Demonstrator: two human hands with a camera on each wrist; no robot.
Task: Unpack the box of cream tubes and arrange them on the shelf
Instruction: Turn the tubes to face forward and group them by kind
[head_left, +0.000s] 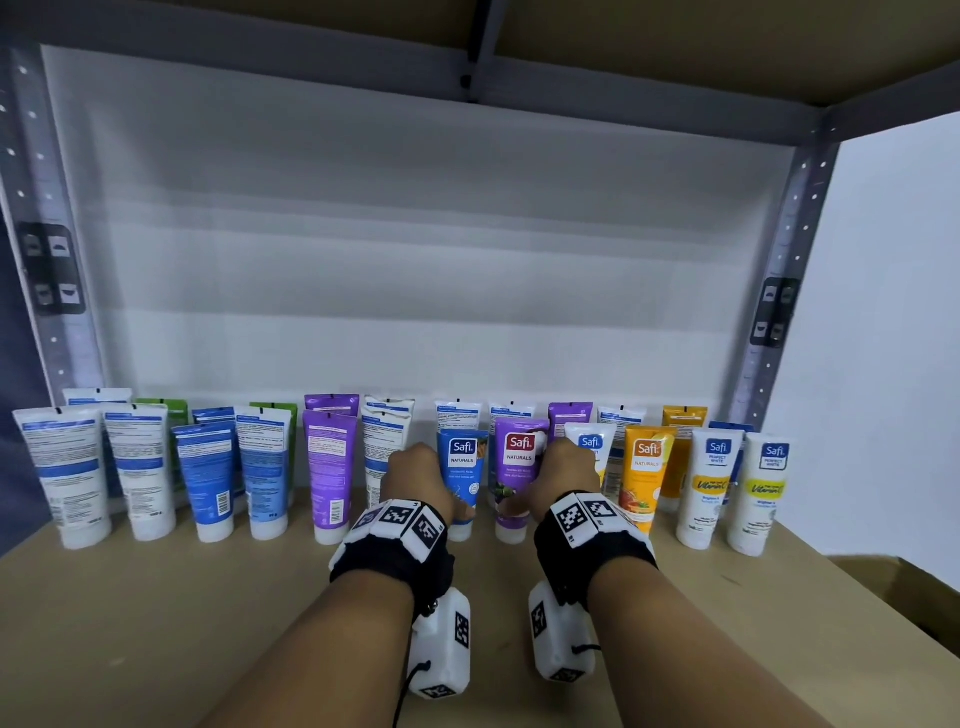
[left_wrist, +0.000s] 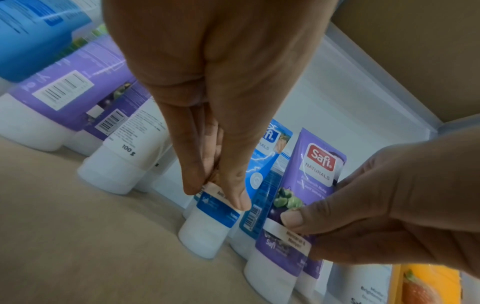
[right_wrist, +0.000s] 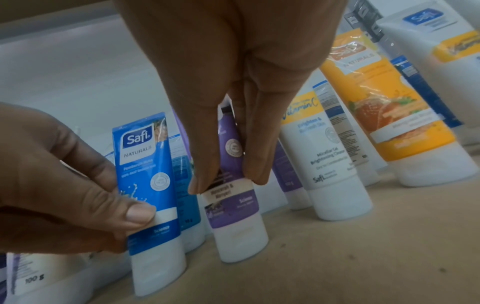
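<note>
With most tubes already standing in rows on the shelf (head_left: 156, 597), my left hand (head_left: 415, 475) pinched the blue tube (head_left: 462, 478) and my right hand (head_left: 566, 475) the purple tube (head_left: 519, 467), setting them upright in front.

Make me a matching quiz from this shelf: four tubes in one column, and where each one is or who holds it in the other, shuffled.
Things:
1. blue Naturals tube
2. purple Naturals tube
3. orange Naturals tube
4. rightmost Vitamin C tube

States:
A. pinched by the right hand
B. stands at the row's right end
C. pinched by the left hand
D. stands free, right of both hands

Pairs: 1-C, 2-A, 3-D, 4-B
</note>
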